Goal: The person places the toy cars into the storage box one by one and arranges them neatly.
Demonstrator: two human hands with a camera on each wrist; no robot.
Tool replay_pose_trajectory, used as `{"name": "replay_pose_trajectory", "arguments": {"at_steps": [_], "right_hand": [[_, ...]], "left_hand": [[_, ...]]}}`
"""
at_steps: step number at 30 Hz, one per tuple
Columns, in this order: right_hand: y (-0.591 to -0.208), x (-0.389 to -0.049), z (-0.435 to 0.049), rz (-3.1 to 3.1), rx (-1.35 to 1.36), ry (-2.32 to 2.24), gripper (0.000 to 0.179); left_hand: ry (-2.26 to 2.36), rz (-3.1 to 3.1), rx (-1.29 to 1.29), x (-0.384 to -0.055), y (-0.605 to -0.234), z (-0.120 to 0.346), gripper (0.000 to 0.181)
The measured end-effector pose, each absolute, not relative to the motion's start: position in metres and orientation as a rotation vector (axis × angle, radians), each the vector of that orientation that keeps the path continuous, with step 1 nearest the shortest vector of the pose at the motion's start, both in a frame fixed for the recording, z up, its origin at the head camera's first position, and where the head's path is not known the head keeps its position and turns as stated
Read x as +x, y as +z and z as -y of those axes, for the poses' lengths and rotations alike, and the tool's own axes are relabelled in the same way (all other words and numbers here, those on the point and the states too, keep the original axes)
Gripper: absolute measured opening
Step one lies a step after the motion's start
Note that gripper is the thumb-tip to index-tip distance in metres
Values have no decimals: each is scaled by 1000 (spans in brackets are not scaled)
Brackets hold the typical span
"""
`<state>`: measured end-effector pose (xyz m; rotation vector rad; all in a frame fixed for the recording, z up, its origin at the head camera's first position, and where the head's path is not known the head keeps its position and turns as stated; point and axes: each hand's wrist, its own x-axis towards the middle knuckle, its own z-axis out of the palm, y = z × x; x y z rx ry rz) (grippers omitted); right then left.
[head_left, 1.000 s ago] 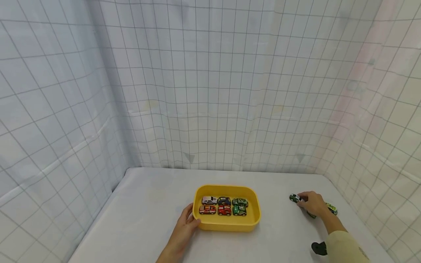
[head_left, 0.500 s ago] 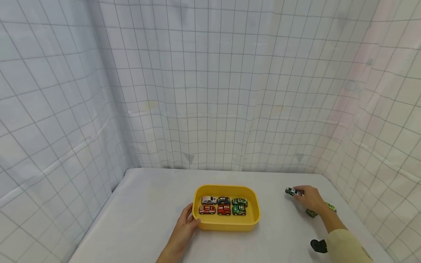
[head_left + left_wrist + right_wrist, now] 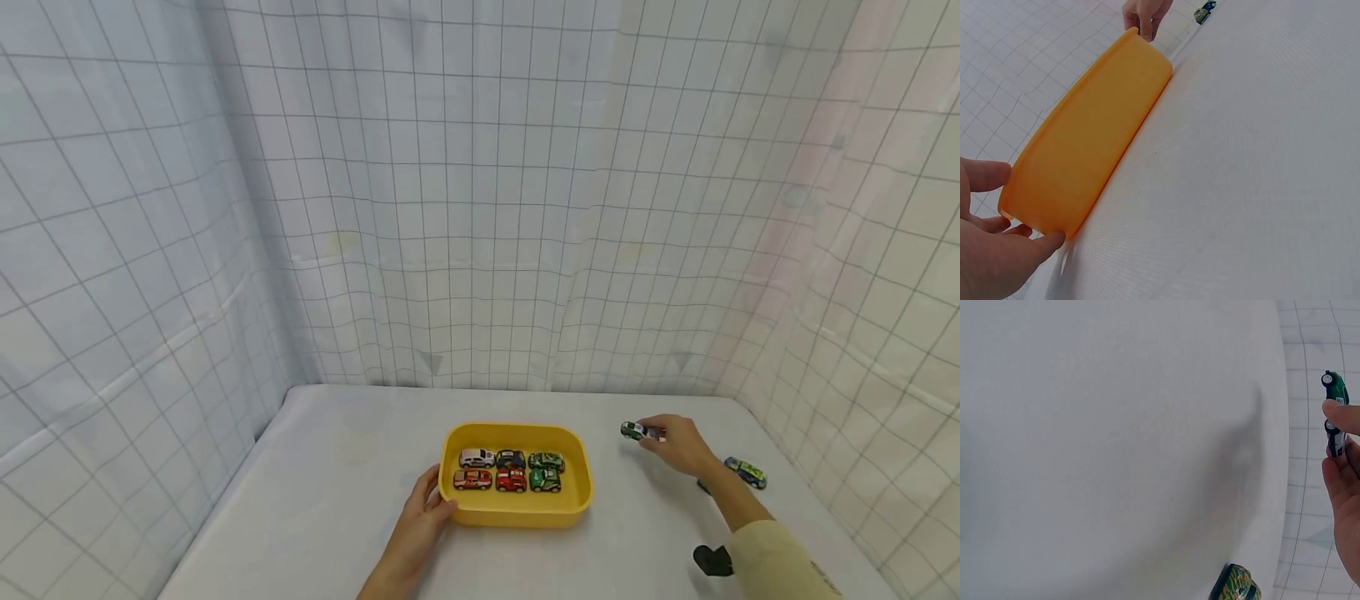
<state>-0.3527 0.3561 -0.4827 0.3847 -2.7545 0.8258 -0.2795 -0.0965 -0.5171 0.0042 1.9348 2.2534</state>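
In the head view my left hand (image 3: 420, 521) grips the left end of a yellow tray (image 3: 517, 518), thumb at the near corner. The left wrist view shows its fingers (image 3: 1016, 230) around the tray's end. Several toy cars stand in two rows inside, among them a white one (image 3: 477, 458), a red one (image 3: 511, 481) and a green one (image 3: 545, 481). To the right of the tray, my right hand (image 3: 678, 443) pinches a green and white toy car (image 3: 632, 430). The right wrist view has this car (image 3: 1337, 387) raised above the table, between thumb and fingers.
A yellow-green toy car (image 3: 745, 472) lies on the white table (image 3: 337, 467) at the right. Beside it, another camouflage-patterned car (image 3: 1235, 584) is partly hidden by my right forearm in the head view. Gridded white curtains (image 3: 480, 208) enclose the table's back and sides.
My right hand has lifted the green and white toy car and carried it left, toward the tray and slightly farther back. My left hand and the tray stay in place.
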Motion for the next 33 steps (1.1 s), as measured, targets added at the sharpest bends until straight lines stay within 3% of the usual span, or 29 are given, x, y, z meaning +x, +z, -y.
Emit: {"name": "replay_pose_trajectory", "arguments": {"at_steps": [10, 33], "right_hand": [[-481, -355, -332, 2736, 395, 898, 26], [-466, -355, -254, 2671, 882, 980, 24]], "left_hand": [[2257, -1917, 21, -279, -517, 96, 77], [2228, -1958, 25, -279, -516, 98, 75]]}}
